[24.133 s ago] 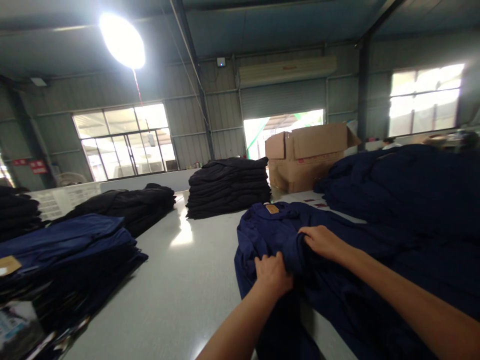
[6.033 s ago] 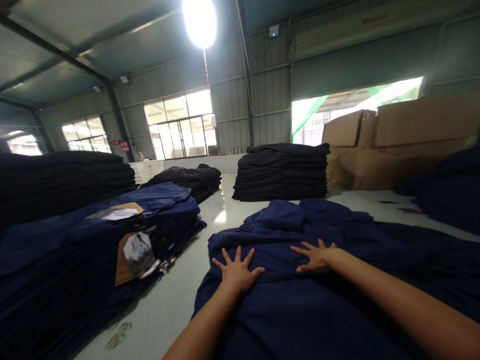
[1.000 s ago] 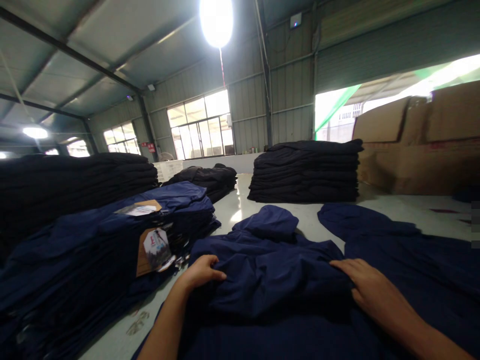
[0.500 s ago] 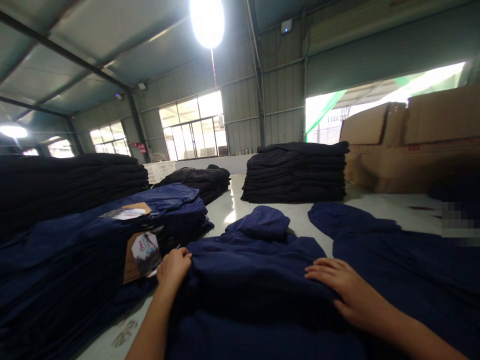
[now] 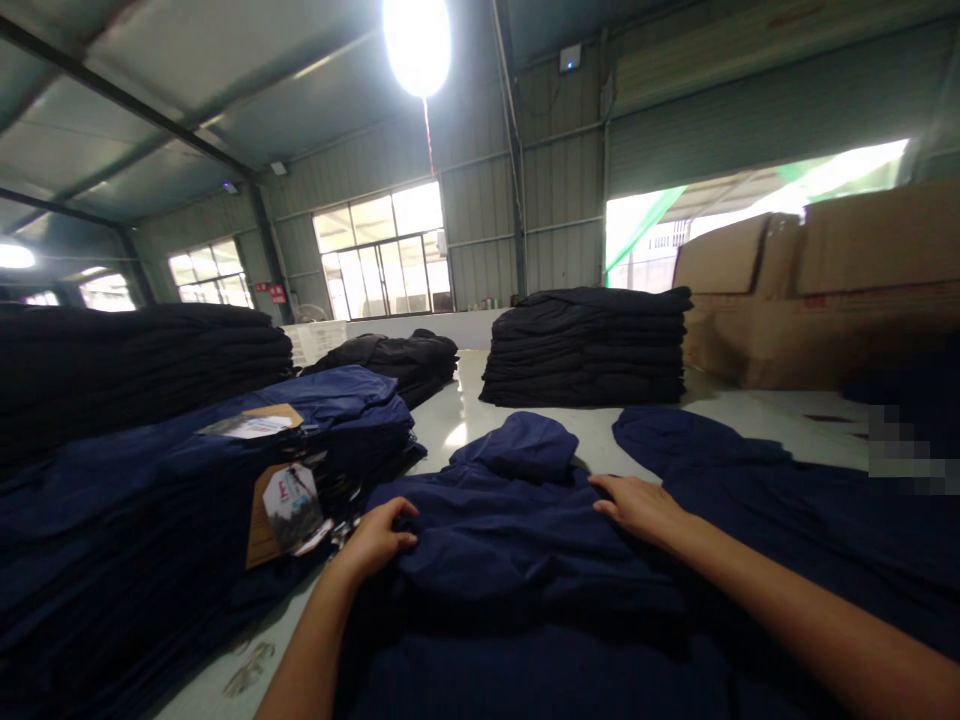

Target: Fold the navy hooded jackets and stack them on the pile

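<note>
A navy blue garment (image 5: pixel 517 560) lies partly folded on the pale table (image 5: pixel 465 420) in front of me, its hood bunched at the far end. My left hand (image 5: pixel 375 540) has its fingers curled over the garment's left edge. My right hand (image 5: pixel 637 508) lies flat on the cloth at the garment's right shoulder, fingers together and pointing left. More navy cloth (image 5: pixel 787 510) spreads out to the right under my right forearm.
A stack of navy garments with card tags (image 5: pixel 285 500) sits at the left, with a black stack (image 5: pixel 135 360) behind it. Further black stacks (image 5: pixel 585 345) stand at the back. Cardboard boxes (image 5: pixel 817 300) are at the back right.
My right hand has slid up and left along the garment to its shoulder. My left hand has shifted right and curled over the left edge.
</note>
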Motion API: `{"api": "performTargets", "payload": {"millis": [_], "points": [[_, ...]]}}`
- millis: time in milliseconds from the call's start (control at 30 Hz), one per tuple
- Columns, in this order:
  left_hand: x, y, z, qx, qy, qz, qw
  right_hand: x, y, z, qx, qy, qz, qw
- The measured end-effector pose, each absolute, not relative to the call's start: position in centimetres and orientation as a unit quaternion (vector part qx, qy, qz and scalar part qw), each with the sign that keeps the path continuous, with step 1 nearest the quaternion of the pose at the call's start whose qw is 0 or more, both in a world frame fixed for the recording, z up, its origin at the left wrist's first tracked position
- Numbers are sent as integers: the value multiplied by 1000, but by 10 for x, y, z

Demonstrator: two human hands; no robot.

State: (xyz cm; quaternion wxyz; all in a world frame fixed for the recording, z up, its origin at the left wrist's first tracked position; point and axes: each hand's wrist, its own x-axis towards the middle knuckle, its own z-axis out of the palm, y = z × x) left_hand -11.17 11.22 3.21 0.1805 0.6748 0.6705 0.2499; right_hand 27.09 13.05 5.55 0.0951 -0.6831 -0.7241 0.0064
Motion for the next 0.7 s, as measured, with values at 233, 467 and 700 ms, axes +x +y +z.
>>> {"api": "performTargets", "payload": {"millis": [233, 467, 700], "points": [[-87, 98, 56, 527, 784, 293, -149, 235, 134, 76, -740, -669, -39, 65], [-41, 94, 36, 742, 655, 142, -6, 185, 107, 49, -662, -749, -27, 13], [-63, 96, 22, 683, 703, -18, 197, 201, 107, -6, -678, -735, 1, 5]]}}
